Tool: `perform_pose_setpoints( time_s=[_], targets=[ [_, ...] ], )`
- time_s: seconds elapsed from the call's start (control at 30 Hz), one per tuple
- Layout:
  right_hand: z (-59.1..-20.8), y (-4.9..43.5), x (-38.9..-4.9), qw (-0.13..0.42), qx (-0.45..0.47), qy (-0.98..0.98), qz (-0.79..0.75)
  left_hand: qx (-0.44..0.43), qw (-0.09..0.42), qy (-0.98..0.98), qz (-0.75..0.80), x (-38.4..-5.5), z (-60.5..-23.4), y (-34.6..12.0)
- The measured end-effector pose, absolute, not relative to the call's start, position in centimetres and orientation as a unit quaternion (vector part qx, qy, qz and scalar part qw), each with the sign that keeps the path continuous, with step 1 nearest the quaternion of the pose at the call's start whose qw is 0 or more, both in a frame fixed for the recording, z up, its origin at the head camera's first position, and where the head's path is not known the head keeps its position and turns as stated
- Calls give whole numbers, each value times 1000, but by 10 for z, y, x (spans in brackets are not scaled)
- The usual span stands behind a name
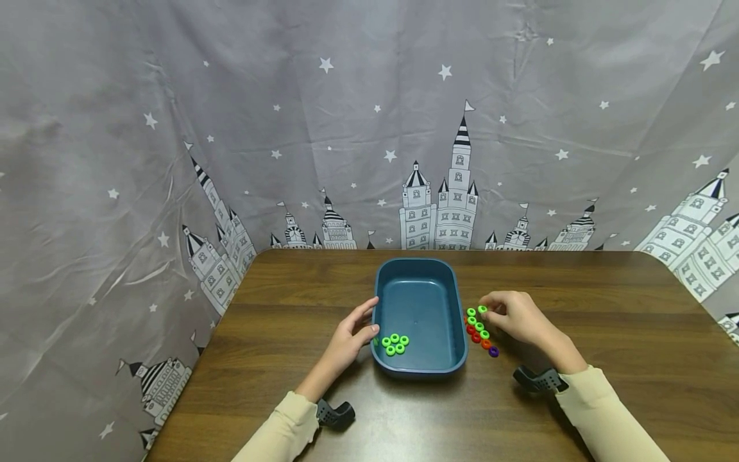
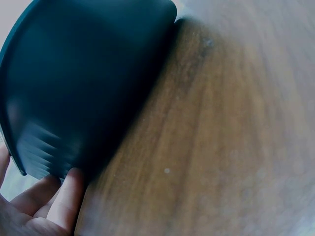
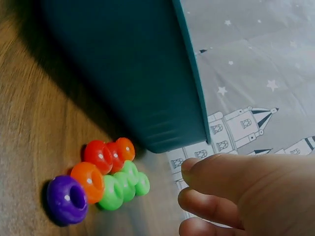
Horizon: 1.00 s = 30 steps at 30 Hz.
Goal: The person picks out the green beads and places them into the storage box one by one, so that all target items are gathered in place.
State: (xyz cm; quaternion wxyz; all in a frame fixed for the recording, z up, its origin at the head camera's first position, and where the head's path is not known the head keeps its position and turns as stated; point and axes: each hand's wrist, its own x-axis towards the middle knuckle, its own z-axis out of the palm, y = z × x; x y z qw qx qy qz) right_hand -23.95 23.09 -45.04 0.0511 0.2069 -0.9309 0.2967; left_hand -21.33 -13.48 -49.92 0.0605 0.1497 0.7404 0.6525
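A deep dark blue plastic tub (image 1: 417, 298) stands on the table in front of me. Along its left side, my left hand (image 1: 348, 333) holds the wall, index finger and thumb at the rim; in the left wrist view the other fingers (image 2: 69, 201) rest low on its outside. Several green ring-shaped beads (image 1: 395, 338) lie in its near left corner. Just right of the tub, my right hand (image 1: 519, 319) pinches a green bead (image 1: 482, 309) between thumb and index fingertips. That bead is hidden in the right wrist view, where the thumb (image 3: 216, 169) covers it.
Beside the tub's right wall lie more beads in short rows: green (image 3: 112, 192), red (image 3: 98, 157), orange (image 3: 87, 182) and purple (image 3: 68, 199). A grey curtain (image 1: 323, 128) with printed castles and stars hangs behind the brown wooden table (image 1: 300, 282).
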Motion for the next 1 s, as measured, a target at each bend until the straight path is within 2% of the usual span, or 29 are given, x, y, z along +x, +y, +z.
perform_pose_setpoints(
  time_s=[0.47,1.0],
  targets=[
    [-424,211,-237,91,243,-912,317,132,55,739,658,-213,-499,-133],
    [-412,159,-236,57,305,-891,331,135,55,744,652,-212,-497,-133]
  ],
)
